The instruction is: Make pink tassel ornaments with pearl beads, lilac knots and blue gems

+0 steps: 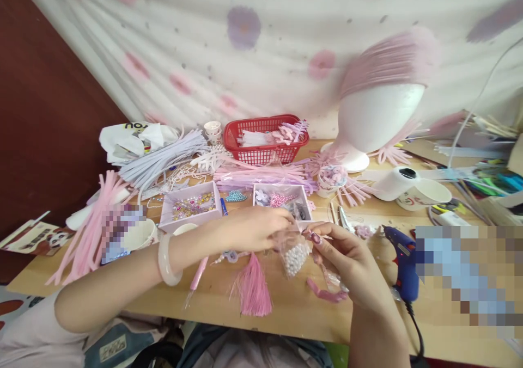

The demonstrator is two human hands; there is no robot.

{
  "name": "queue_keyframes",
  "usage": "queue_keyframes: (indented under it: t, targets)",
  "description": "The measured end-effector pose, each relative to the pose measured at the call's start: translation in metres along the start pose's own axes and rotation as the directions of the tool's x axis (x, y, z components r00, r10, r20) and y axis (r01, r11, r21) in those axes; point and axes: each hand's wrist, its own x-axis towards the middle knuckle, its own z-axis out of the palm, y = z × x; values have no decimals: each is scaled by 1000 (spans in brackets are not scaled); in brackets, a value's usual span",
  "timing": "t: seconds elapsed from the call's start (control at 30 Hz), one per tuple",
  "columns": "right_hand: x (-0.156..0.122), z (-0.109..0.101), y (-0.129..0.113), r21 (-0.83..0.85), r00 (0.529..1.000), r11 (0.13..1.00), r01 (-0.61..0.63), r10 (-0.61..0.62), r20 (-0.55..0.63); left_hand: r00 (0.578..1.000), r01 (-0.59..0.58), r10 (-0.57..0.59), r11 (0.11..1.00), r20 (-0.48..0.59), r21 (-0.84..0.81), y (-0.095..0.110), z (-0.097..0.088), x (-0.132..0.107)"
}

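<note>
A small clear bag of white beads (296,260) hangs over the table, held by its upper part. My left hand (265,228), with a pale bangle on its wrist, has its fingers closed on the left side of the bag. My right hand (341,248) pinches the bag's upper right edge between thumb and fingers. Below lies a pink tassel (255,289). To the right of it, partly under my right hand, is a pink fuzzy piece (327,292). Just behind the hands stands a white box (308,194) with pink beads and small parts, its front partly hidden.
Another white box (167,215) holds gems. A red basket (261,155) and pink pipe cleaners (261,176) lie behind. A white foam head (376,115) stands at the back right. A blue glue gun (404,264) with a cord is right of my right hand.
</note>
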Motion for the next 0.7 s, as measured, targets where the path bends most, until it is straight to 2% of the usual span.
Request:
queue_keyframes:
  t: [0.1, 0.17, 0.23, 0.27, 0.3, 0.37, 0.43, 0.47, 0.57, 0.7]
  targets:
    - [-2, -2, 1, -2, 999, 1000, 1, -1, -37, 999, 44, -46, 996, 24, 71, -13, -22, 2]
    - [-3, 1, 0, 9, 998, 999, 39, -38, -58, 994, 100, -96, 990, -43, 96, -20, -31, -2]
    - [-5, 6, -3, 24, 994, 996, 88, -86, -74, 967, 189, -178, 981, -182, 45, -22, -36, -10]
    - [-5, 10, -4, 31, 992, 994, 104, -101, -76, 931, 238, -233, 971, -281, -15, -20, -37, -16]
    - [-6, 13, -6, 37, 992, 993, 108, -105, -74, 875, 280, -295, 955, -383, -97, -17, -38, -23]
    - [-7, 21, -7, 38, 994, 994, 100, -98, -55, 732, 295, -431, 899, -528, -325, -6, -34, -37]
    - [-6, 27, -6, 30, 994, 995, 99, -98, -37, 651, 218, -563, 780, -508, -586, 8, -25, -49]
    - [-6, 30, -6, 24, 994, 994, 105, -104, -25, 635, 160, -609, 705, -475, -691, 15, -18, -53]
    - [-5, 40, -5, 12, 994, 994, 112, -112, 13, 626, -23, -688, 454, -367, -891, 28, 6, -56]
    - [-7, 55, -12, 37, 989, 993, 113, -116, 92, 642, -285, -721, 94, -263, -954, 29, 37, -53]
